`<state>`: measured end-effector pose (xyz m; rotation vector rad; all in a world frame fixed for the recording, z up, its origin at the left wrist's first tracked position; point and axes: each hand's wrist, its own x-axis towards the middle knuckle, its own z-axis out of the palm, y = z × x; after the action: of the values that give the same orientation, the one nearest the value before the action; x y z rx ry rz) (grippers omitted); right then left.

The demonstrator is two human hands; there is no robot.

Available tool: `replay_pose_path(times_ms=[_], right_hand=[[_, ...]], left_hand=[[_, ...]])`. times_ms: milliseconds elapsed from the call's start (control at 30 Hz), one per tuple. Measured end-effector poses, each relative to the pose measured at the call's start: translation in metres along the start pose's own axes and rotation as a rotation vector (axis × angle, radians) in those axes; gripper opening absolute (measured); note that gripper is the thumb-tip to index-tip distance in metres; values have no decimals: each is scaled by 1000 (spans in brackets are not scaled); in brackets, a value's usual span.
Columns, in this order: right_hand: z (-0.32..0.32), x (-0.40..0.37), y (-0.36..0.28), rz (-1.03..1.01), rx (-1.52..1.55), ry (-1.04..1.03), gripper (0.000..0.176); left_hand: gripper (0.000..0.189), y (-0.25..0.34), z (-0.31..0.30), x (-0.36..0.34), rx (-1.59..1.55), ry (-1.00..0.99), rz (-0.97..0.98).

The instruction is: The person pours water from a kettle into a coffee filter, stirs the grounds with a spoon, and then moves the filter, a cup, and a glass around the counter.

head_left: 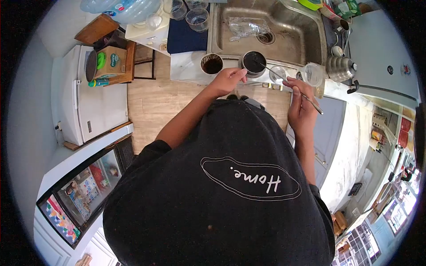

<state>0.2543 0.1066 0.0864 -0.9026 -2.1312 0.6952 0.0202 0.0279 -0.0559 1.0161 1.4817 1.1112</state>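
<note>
My right hand [302, 104] grips a long metal spoon [316, 106]. Its lower end dips into a round metal cup [245, 73] filled with something very dark. Curled fingers of my left hand [228, 81] meet the near left side of that cup; whether there is a handle under them is hidden. Just left of it stands a second cup [202, 66], with dark brown contents or residue inside. To the right of the metal cup, a small clear cup [278, 74] sits under the spoon's shaft.
Behind the cups is a steel sink [288, 40] holding a crumpled clear plastic bag [246, 27]. Clear plastic cups [197, 20] stand on a dark cloth [184, 40] at the back left. Clear lids [313, 74] and stacked metal bowls [341, 68] are at the right.
</note>
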Motion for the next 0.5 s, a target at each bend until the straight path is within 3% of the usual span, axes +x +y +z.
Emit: replay_pose_path(times_ms=[167, 267, 500], right_hand=[[-1, 1, 3, 77, -46, 6, 12], [-6, -5, 6, 44, -19, 16, 11], [5, -3, 2, -32, -17, 17, 12]], left_hand=[[44, 0, -1, -2, 15, -2, -27], [45, 5, -4, -3, 37, -59, -74], [45, 0, 0, -2, 20, 14, -11]])
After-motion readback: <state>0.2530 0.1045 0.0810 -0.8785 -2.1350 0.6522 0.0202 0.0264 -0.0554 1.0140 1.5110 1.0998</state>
